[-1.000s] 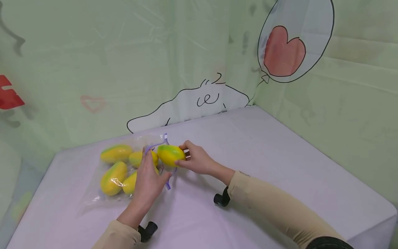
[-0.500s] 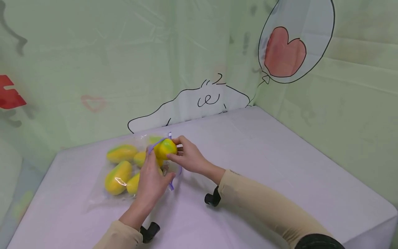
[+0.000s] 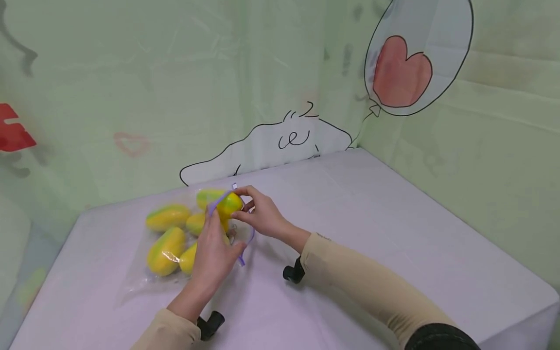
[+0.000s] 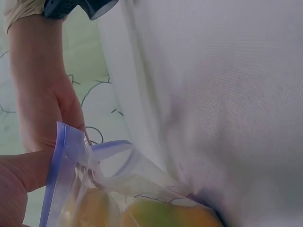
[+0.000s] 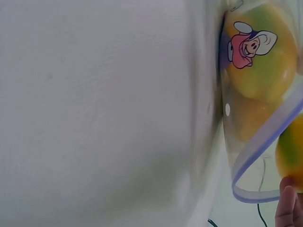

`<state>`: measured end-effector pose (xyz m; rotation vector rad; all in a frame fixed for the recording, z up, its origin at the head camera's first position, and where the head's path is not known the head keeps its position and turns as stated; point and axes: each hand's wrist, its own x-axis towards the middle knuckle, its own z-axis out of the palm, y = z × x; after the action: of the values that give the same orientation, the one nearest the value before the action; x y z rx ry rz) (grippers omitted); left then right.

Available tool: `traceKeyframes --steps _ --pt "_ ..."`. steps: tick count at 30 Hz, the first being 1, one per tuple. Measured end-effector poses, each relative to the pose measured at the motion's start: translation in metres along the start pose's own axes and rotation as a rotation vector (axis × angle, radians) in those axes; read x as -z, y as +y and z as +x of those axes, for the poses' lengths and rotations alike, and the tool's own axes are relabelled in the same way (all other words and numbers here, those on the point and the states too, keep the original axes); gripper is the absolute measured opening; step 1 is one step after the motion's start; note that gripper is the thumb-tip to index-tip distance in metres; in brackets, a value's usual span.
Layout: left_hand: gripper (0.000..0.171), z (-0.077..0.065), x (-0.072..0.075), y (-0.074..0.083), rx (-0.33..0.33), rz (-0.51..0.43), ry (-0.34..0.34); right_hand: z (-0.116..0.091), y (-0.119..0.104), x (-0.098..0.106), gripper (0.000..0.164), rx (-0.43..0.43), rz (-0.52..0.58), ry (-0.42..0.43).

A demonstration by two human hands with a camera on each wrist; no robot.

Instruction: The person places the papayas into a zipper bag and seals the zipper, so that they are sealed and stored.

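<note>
A clear zip bag (image 3: 135,279) with a purple rim lies on the table, holding several yellow-green mangoes (image 3: 166,252). My left hand (image 3: 214,253) grips the near side of its mouth, fingers up against the purple rim (image 4: 51,182). At that mouth, my right hand (image 3: 264,214) holds the end of a mango (image 3: 228,206) between thumb and fingers; the mango is partly behind the rim. In the right wrist view, fingertips (image 5: 286,198) touch this mango below the rim. Another mango (image 3: 207,198) lies at the bag's far side. My left hand covers part of the nearest fruit.
A pale cloth covers the table (image 3: 372,243), whose back edges meet green curtain walls (image 3: 131,87) with drawings. Black wrist-camera mounts (image 3: 211,325) stick out beneath both forearms. A cartoon figure (image 5: 251,45) is printed on the bag.
My right hand has moved left with the mango, from outside the bag to its mouth and partly past the rim. My left hand stays at the rim, shifted only slightly.
</note>
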<state>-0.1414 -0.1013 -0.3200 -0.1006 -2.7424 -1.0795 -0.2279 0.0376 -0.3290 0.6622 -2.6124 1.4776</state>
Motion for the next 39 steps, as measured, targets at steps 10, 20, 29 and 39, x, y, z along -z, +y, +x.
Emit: traceKeyframes --steps 10,20,29,39 --pt "0.101 0.002 0.000 0.002 0.009 -0.007 -0.007 0.007 -0.002 -0.002 0.046 -0.157 0.076 0.052" --pt "0.102 0.002 -0.002 0.003 0.000 0.014 -0.002 0.008 -0.008 -0.007 0.043 -0.144 0.122 0.114" --pt "0.102 -0.001 -0.002 0.005 -0.035 -0.014 0.000 0.012 -0.016 -0.020 0.027 -0.185 0.343 0.145" --pt "0.106 -0.001 0.000 0.008 -0.012 -0.001 -0.010 0.015 -0.001 0.001 0.010 -0.197 0.483 -0.060"
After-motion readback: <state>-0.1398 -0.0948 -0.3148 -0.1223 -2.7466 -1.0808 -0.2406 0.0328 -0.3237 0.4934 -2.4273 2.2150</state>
